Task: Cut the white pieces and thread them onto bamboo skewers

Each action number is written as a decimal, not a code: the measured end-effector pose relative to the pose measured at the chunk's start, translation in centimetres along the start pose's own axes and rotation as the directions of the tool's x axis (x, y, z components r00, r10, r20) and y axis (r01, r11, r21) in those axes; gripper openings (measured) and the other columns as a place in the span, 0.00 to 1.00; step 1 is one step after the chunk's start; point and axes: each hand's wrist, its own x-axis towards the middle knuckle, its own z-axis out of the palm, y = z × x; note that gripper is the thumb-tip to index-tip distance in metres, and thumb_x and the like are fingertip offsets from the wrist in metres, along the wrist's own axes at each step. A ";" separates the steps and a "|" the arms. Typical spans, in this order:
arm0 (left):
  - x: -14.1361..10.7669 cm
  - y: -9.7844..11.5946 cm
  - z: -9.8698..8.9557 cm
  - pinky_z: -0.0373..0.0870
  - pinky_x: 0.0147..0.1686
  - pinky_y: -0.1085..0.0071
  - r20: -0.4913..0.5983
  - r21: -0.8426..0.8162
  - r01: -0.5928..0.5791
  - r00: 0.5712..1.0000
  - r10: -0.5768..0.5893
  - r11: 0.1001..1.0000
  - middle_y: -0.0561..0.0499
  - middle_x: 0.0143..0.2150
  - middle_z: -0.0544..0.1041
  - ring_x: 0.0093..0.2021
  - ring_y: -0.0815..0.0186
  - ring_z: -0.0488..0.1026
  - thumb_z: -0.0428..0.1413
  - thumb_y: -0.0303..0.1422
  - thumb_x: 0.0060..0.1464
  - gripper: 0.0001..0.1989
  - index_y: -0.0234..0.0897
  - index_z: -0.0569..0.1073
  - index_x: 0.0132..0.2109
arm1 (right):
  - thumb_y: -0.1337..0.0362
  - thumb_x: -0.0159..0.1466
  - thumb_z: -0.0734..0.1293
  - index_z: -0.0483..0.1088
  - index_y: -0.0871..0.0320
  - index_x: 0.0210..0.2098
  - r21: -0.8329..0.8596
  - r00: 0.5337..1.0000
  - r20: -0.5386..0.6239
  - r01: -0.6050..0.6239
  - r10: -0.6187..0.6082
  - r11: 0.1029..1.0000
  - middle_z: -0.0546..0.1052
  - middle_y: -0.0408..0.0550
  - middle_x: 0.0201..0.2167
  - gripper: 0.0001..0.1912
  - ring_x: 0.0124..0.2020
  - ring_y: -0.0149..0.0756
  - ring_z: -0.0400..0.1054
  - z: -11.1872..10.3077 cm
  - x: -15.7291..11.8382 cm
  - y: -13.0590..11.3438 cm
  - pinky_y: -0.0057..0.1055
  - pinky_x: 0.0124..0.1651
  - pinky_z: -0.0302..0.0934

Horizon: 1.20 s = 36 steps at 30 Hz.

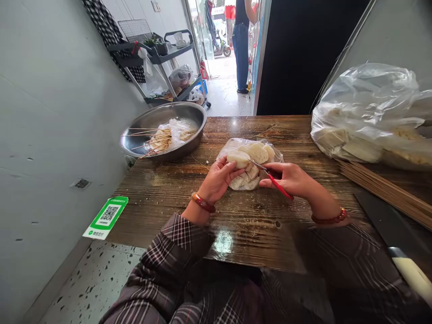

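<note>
A dark plaid sleeve [158, 265] is lying behind the left grip [216, 179], which is pinching a round white slice [237, 158], seemingly steadying it for red-handled metal scissors [280, 186] the right grip [294, 179] is clasping.

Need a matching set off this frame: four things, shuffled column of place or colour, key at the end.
1. red-handled scissors
2. pale slice
3. metal bowl
4. QR card

A. at the far left corner of the table
B. in the right hand
C. green and white
D. in the left hand

Pairs: 1-B, 2-D, 3-A, 4-C
</note>
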 end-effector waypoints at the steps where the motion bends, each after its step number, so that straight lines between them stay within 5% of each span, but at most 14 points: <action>1: 0.0 0.0 0.0 0.78 0.49 0.69 0.002 0.013 -0.005 1.000 0.005 1.000 0.46 0.48 0.81 0.45 0.64 0.81 0.70 0.30 0.48 0.19 0.32 0.77 0.48 | 0.42 0.55 0.73 0.79 0.57 0.51 -0.006 1.000 0.005 0.001 -0.001 1.000 0.77 0.45 0.29 0.33 0.29 0.36 0.66 -0.1 -0.1 -0.1 0.33 0.33 0.58; 19: 0.0 -0.8 0.4 0.79 0.40 0.71 -0.006 0.133 -0.061 0.998 0.062 0.989 0.48 0.41 0.82 0.38 0.66 0.80 0.75 0.36 0.38 0.27 0.32 0.75 0.44 | 0.46 0.54 0.74 0.78 0.59 0.56 -0.062 0.997 0.069 0.031 -0.027 0.998 0.78 0.46 0.29 0.35 0.30 0.36 0.68 -0.1 -0.2 -0.9 0.32 0.35 0.59; 29: 0.0 -0.9 0.2 0.79 0.37 0.72 -0.003 0.162 -0.085 0.996 0.087 0.983 0.47 0.39 0.83 0.37 0.65 0.81 0.75 0.38 0.37 0.27 0.31 0.75 0.42 | 0.40 0.57 0.71 0.83 0.59 0.36 -0.035 0.993 0.062 0.101 -0.098 0.994 0.68 0.42 0.20 0.27 0.25 0.31 0.56 -0.2 -0.1 -0.3 0.30 0.29 0.49; 36: -0.1 -0.4 0.1 0.79 0.39 0.72 0.004 0.107 -0.025 1.000 0.025 0.994 0.47 0.39 0.82 0.38 0.64 0.82 0.74 0.39 0.40 0.26 0.30 0.76 0.43 | 0.40 0.56 0.71 0.83 0.59 0.37 -0.025 0.996 0.059 0.074 -0.072 0.997 0.65 0.40 0.20 0.27 0.25 0.30 0.55 0.1 -0.1 -0.2 0.30 0.28 0.49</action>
